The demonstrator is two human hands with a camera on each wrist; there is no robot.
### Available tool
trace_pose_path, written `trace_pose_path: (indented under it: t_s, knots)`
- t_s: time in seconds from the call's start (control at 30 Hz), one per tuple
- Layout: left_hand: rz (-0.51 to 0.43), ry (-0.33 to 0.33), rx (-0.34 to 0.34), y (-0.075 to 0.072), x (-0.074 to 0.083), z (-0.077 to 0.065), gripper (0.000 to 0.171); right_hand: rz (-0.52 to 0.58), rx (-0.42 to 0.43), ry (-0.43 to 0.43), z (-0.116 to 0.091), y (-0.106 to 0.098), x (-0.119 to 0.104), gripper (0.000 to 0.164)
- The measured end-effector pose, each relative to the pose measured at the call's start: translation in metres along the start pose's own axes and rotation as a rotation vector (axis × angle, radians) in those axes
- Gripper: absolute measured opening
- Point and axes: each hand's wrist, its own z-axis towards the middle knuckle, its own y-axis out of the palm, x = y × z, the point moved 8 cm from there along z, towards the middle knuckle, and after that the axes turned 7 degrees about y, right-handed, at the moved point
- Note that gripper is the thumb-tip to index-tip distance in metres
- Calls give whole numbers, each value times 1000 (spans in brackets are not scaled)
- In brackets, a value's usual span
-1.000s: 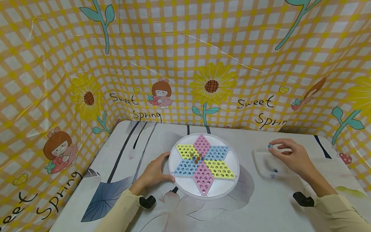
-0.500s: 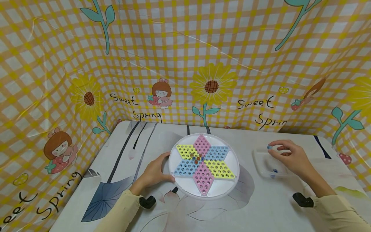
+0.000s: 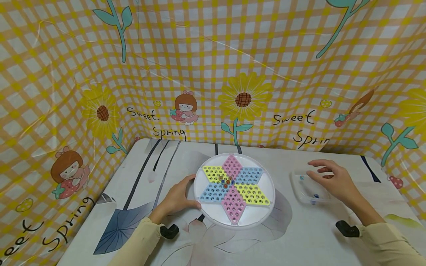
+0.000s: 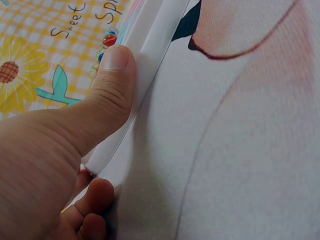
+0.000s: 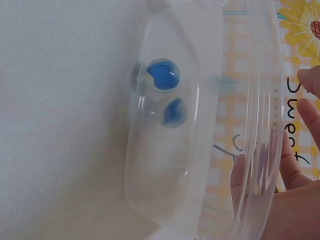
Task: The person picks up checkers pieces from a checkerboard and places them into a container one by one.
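Observation:
My left hand holds the left edge of a round white Chinese checkers board. In the left wrist view its thumb lies on the rim, with fingers curled lower at the side. Several coloured marbles sit around the middle of the star. My right hand hovers over a clear plastic box, thumb and index finger apart, holding nothing. Below its fingertips a light blue marble shows blurred. Two blue marbles lie in the box, seen through its wall in the right wrist view.
The white table carries a printed flower and leaf pattern. A yellow checked cloth stands like a wall behind the table and along its left and right. The box is to the right of the board.
The right thumb and index finger have parted and let go of the blue marble, which is now lower, beneath them. The left hand and the board stay in place.

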Motion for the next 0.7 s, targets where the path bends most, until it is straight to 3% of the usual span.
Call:
trace_pose_path:
  t_s: [0.7]
  knots:
    - [-5,-2,1,0,1,-1,110,-13,-9,-25,1,-4,-5,46]
